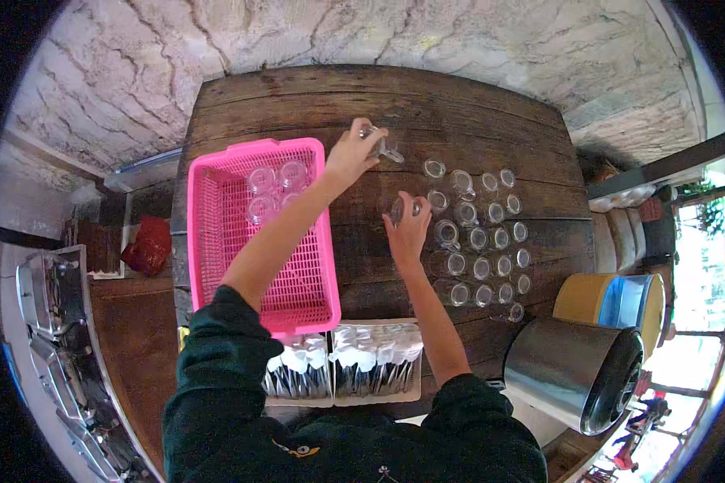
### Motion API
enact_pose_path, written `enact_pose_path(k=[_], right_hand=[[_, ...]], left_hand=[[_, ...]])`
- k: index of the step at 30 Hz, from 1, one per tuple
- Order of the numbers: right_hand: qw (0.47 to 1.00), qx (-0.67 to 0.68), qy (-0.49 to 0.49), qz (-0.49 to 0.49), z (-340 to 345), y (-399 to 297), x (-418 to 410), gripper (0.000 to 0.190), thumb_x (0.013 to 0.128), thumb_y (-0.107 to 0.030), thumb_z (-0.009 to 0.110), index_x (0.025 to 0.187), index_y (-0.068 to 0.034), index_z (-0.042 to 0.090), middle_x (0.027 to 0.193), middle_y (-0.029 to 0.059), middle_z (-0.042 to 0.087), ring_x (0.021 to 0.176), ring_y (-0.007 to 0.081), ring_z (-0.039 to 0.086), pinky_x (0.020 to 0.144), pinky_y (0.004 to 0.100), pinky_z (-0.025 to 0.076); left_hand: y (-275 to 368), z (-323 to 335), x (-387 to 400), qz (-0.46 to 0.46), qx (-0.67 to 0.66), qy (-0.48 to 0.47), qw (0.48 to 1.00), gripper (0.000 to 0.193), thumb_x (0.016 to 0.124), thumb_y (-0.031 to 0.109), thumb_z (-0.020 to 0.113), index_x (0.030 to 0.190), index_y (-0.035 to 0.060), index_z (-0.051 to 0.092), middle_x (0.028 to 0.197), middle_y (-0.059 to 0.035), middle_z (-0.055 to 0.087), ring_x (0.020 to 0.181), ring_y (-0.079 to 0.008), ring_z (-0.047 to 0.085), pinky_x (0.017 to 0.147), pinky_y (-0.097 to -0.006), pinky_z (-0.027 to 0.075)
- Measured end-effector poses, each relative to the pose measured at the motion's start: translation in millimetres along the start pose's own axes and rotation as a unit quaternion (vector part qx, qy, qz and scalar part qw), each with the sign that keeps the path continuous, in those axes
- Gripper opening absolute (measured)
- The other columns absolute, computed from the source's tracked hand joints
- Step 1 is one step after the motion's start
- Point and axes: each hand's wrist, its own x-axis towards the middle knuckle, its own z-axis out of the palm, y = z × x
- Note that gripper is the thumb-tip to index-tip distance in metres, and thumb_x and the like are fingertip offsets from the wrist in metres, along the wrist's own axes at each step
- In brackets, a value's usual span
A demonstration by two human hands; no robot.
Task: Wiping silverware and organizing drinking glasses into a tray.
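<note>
My left hand (355,154) is closed around a clear glass mug (389,149) above the wooden table (362,253), just beyond the right rim of a pink plastic basket (328,241). Lower and to the right, my right hand (409,226) has its fingers on another clear glass (398,210), at the left side of rows of glass mugs (466,214) on the tabletop. Several more glasses (261,180) stand inside the basket, towards its far end; my left forearm partly covers them.
Two trays (376,398) of wrapped cutlery (374,362) lie near my body. A large metal container with a black lid (568,368) stands at the right, beside a yellow and blue round container (610,299). A patterned wall (338,30) borders the table's far edge.
</note>
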Motion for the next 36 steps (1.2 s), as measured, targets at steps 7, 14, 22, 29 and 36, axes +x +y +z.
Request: enact_pose_path(k=[7, 14, 22, 29, 36], right_hand=[[0.971, 0.186, 0.148, -0.003, -37, -73, -5, 0.056, 0.064, -0.015, 0.072, 0.112, -0.013, 0.046, 0.11, 0.0142, 0.035, 0.097, 0.0313, 0.045, 0.079, 0.039, 0.042], [0.954, 0.247, -0.07, -0.156, -30, -149, -46, 0.062, 0.059, -0.016, 0.075, 0.114, -0.013, 0.046, 0.109, 0.0155, 0.038, 0.098, 0.0318, 0.047, 0.082, 0.0382, 0.043], [0.934, 0.168, -0.198, -0.246, 53, -183, -103, 0.06, 0.061, -0.017, 0.072, 0.115, -0.015, 0.045, 0.111, 0.0167, 0.038, 0.103, 0.0351, 0.043, 0.085, 0.0406, 0.041], [0.945, 0.098, -0.222, -0.22, 88, -192, -109, 0.06, 0.062, -0.019, 0.072, 0.116, -0.015, 0.045, 0.106, 0.0154, 0.038, 0.097, 0.0341, 0.045, 0.079, 0.0411, 0.044], [0.945, 0.0, -0.19, -0.267, 107, -193, -100, 0.069, 0.058, -0.026, 0.073, 0.118, -0.014, 0.041, 0.103, 0.0145, 0.039, 0.091, 0.0309, 0.045, 0.072, 0.0362, 0.048]], left_hand=[[8, -128, -83, -0.069, 0.002, 0.123, 0.99, 0.051, 0.064, 0.011, 0.07, 0.11, 0.0189, 0.048, 0.112, -0.0106, 0.04, 0.093, -0.0319, 0.052, 0.074, -0.0381, 0.048], [-39, -189, -180, -0.175, 0.106, 0.13, 0.97, 0.054, 0.061, 0.007, 0.07, 0.109, 0.0192, 0.046, 0.113, -0.01, 0.04, 0.098, -0.0327, 0.05, 0.075, -0.0406, 0.048], [-113, -151, -211, -0.15, 0.28, 0.013, 0.948, 0.049, 0.065, 0.012, 0.065, 0.109, 0.0263, 0.047, 0.114, -0.0042, 0.041, 0.092, -0.0229, 0.054, 0.085, -0.0513, 0.034], [-138, -135, -189, -0.1, 0.269, -0.062, 0.956, 0.044, 0.069, 0.002, 0.055, 0.106, 0.0265, 0.05, 0.11, -0.0042, 0.042, 0.08, -0.0265, 0.059, 0.092, -0.0577, 0.023], [-153, -117, -165, -0.1, 0.287, -0.106, 0.947, 0.048, 0.069, 0.001, 0.054, 0.109, 0.0263, 0.048, 0.114, -0.009, 0.04, 0.086, -0.0293, 0.057, 0.093, -0.0542, 0.025]])
